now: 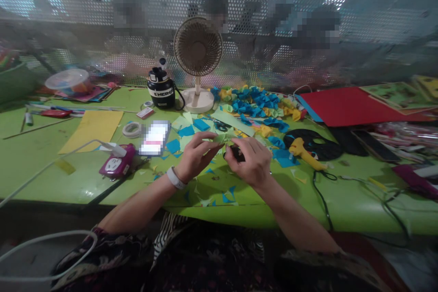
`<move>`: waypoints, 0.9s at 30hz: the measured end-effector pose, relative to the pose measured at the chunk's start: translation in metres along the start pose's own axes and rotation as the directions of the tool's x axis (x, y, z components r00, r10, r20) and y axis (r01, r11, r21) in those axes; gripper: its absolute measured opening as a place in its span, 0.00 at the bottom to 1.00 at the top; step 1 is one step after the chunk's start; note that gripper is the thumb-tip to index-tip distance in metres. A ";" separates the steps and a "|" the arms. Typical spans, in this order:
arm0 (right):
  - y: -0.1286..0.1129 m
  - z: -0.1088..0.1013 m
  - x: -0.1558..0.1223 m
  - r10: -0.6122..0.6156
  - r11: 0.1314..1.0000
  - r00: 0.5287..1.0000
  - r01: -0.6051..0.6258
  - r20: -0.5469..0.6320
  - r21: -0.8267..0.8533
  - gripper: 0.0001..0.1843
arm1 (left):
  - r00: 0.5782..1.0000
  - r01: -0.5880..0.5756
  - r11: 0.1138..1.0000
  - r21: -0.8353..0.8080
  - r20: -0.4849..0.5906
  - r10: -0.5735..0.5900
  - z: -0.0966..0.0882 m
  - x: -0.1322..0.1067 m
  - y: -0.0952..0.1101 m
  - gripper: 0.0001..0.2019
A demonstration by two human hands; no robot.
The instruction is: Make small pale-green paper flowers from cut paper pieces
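Fingers (205, 136) of two hands (193, 157) (253, 160), one green paper (224, 138)

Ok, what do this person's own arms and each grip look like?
The left grip and right grip are bare, without gloves. A pale, smooth wristband circles the left wrist; none shows on the right. Both forearms are uncovered below dark sleeves. The left sleeve has a lighter pattern, apparently floral; shadow obscures the right one.
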State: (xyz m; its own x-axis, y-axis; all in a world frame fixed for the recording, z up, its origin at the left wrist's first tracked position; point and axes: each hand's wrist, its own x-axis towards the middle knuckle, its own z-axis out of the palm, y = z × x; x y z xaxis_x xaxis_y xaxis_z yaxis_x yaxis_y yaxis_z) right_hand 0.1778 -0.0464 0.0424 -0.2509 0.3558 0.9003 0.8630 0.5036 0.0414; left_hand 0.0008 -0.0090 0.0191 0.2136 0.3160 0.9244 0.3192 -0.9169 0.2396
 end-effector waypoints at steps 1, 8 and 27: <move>0.000 0.000 0.000 0.006 1.000 1.000 -0.006 -0.005 0.005 0.06 | 1.000 -0.002 1.000 0.002 0.009 0.002 0.000 0.000 0.000 0.07; -0.003 -0.002 0.003 0.034 0.999 0.999 -0.033 -0.038 0.026 0.05 | 0.999 -0.022 0.999 0.030 0.048 0.021 -0.001 -0.004 -0.001 0.05; -0.002 0.000 0.002 0.036 0.991 0.999 -0.033 -0.023 0.128 0.03 | 0.999 -0.021 1.000 0.006 0.028 0.021 0.001 -0.001 0.001 0.07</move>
State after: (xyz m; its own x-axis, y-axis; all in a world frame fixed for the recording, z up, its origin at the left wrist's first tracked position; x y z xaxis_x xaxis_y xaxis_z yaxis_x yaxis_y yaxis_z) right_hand 0.1753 -0.0471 0.0437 -0.2093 0.3557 0.9109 0.8076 0.5881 -0.0441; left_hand 0.0015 -0.0103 0.0179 0.2457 0.3035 0.9206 0.3199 -0.9219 0.2186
